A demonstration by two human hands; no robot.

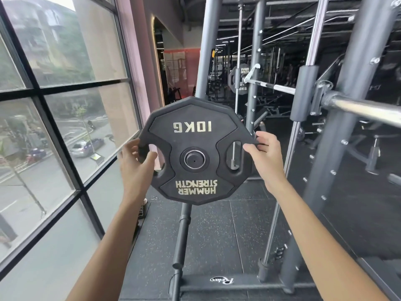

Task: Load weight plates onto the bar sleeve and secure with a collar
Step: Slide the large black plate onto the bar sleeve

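A black 10 kg weight plate (pixel 195 131) with upside-down gold lettering hangs in front of me at chest height. The end of a dark sleeve (pixel 194 160) fills its centre hole. My left hand (pixel 136 161) grips the plate's left edge through a grip slot. On the right edge, my right hand (pixel 265 154) pinches the rim with thumb and fingers. A chrome bar (pixel 366 109) runs in from the right through the rack. No collar is visible.
Grey rack uprights (pixel 355 105) stand to the right and behind the plate. A second 10 kg plate (pixel 235 80) sits on the far end of another bar. A tall window (pixel 60 105) runs along the left. Black rubber floor and a rack base bar (pixel 182 240) lie below.
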